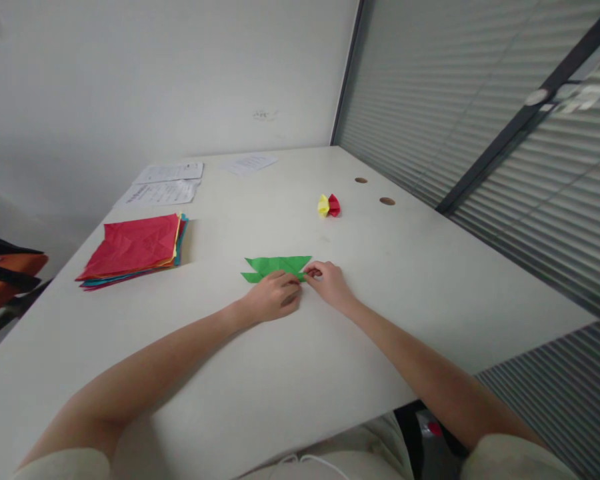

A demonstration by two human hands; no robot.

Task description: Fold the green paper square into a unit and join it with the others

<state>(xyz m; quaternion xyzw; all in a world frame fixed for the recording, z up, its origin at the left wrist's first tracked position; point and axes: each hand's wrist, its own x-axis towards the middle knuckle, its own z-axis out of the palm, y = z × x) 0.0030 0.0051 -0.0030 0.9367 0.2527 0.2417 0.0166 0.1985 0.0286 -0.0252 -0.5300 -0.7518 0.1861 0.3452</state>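
A folded sheet of green paper point(275, 265) lies on the white table in front of me, with pointed corners at its left end. My left hand point(279, 295) rests on its near edge, fingers curled and bent down onto the paper; the fingertips are partly hidden. At the paper's right end, my right hand point(329, 281) pinches the near right corner between thumb and forefinger. Farther back sit two small folded paper pieces side by side, one yellow point(323, 206) and one red point(334, 205).
A stack of coloured paper sheets point(140, 241), red on top, lies on the left of the table point(240, 373). Printed sheets point(163, 192) are behind it. Two round holes point(387, 201) pierce the tabletop near the blinds point(430, 100). An orange and black object point(5, 280) stands beyond the left edge.
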